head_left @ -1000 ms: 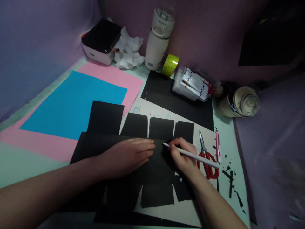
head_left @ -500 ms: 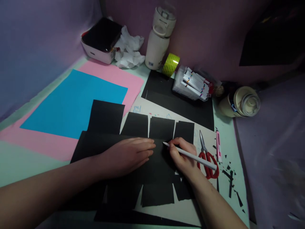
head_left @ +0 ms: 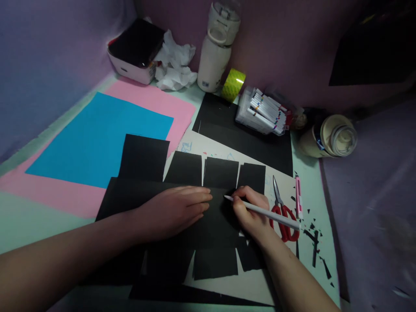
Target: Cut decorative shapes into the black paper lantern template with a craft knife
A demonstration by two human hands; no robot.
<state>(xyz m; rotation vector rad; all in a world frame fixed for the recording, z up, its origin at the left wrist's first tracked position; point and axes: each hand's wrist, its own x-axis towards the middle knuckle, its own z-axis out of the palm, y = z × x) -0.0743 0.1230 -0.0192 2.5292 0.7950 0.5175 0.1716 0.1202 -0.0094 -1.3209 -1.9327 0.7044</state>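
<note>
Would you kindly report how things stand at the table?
Left hand flat on black paper. Right hand gripping white pen. Scissors close beside right hand.

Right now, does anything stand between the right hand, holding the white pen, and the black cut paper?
Nothing visible does: the right hand holds the white pen with its tip at or just above the black cut paper. The left hand lies on that paper, left of the tip.

A bluish-purple wall [head_left: 58,65] stands at ten o'clock, meeting a mauve wall [head_left: 276,52] near eleven. A black panel [head_left: 367,56] shows at two; a greyish-purple surface [head_left: 373,190] fills three to four. The pale green tabletop [head_left: 39,229] lies bare toward eight. Light is dim.
</note>
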